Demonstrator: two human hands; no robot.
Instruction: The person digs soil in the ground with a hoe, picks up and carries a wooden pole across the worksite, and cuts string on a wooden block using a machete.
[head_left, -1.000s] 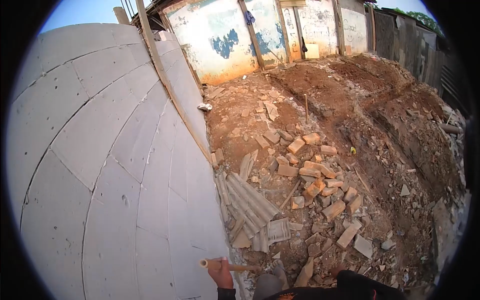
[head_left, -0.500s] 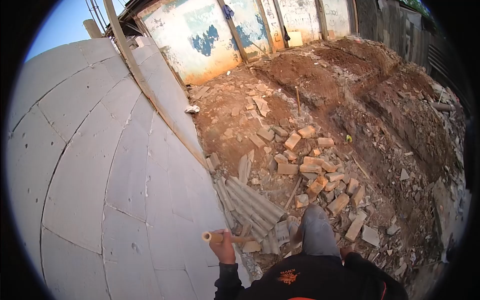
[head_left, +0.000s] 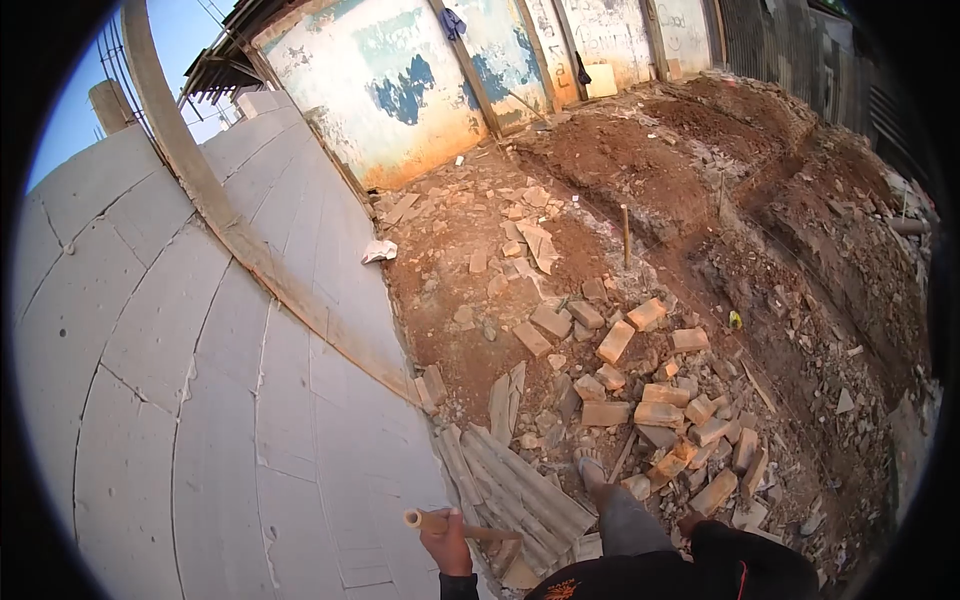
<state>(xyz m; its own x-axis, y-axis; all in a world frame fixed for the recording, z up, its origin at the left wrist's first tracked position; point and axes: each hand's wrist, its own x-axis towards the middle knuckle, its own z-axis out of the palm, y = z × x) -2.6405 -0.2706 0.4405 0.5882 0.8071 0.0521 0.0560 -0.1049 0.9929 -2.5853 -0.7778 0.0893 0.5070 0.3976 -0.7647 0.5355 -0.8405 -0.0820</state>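
My left hand (head_left: 447,548) is wrapped round a wooden handle (head_left: 490,534), close to the grey block wall (head_left: 330,480). The handle's round end, with a dark hole or hollow in it, points left. Its far end lies over the corrugated sheets (head_left: 515,480), and whatever it joins there cannot be made out. My right hand (head_left: 689,523) hangs low beside my leg, partly covered by the dark sleeve. Its fingers are too small and shadowed to read. A pile of loose bricks (head_left: 660,413) lies just ahead of it.
My sandalled foot (head_left: 592,466) stands between the corrugated sheets and the bricks. A concrete column (head_left: 215,215) leans across the view along the wall. Trenches (head_left: 690,250) cut through the red soil on the right. A stake (head_left: 626,235) stands upright, before a painted wall (head_left: 400,90).
My view has shifted, so bricks and sheets sit lower in it. My leg has stepped forward, the sandalled foot now showing clearly. The left hand keeps its hold on the wooden handle.
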